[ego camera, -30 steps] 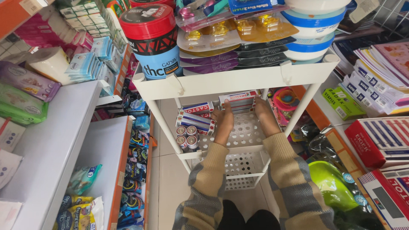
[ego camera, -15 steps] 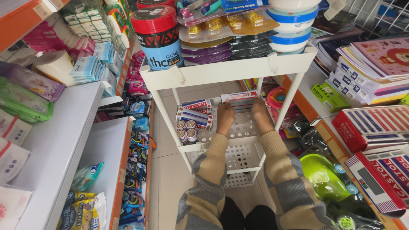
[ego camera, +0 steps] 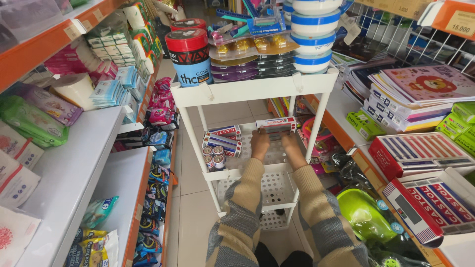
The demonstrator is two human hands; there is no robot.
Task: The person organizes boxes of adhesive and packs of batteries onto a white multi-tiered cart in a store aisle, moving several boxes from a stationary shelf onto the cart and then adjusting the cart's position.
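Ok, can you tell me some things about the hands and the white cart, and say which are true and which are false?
1. Both hands, the left hand and the right hand, reach into the middle shelf of the white cart. True.
2. The hands are at a long red and white box. True.
3. The red canister lies on the floor. False: it stands on the cart's top shelf.
4. The batteries sit on the top shelf. False: they are on the middle shelf, left of the hands.
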